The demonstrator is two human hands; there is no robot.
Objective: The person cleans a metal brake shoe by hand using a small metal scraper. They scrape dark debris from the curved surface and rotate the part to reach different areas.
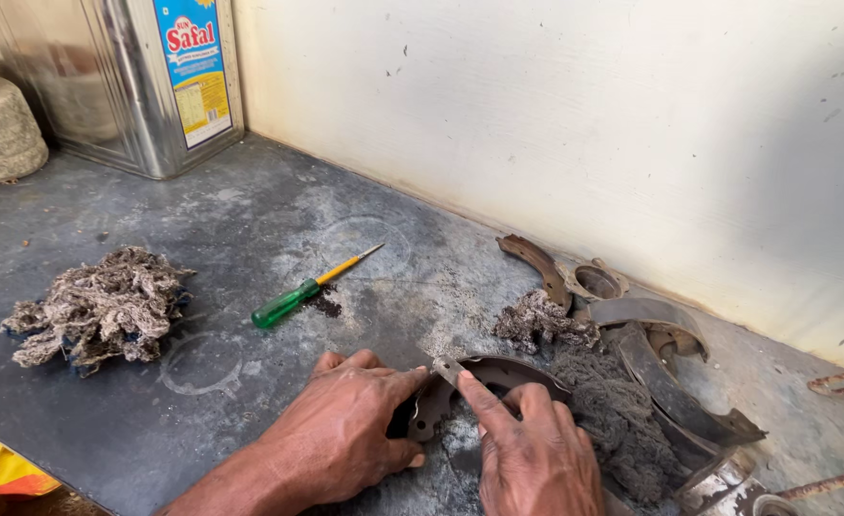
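wall (555, 105): cream, stained | bench top (250, 220): dark grey, dusty, prob. metal | daylight

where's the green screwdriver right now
The green-handled screwdriver lies on the dark bench, left of centre in the head view, between the wad of waste rag and the brake shoes.

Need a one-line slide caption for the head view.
Left hand steadies a curved brake shoe while right hand presses a small metal blade on it, green-handled screwdriver nearby.
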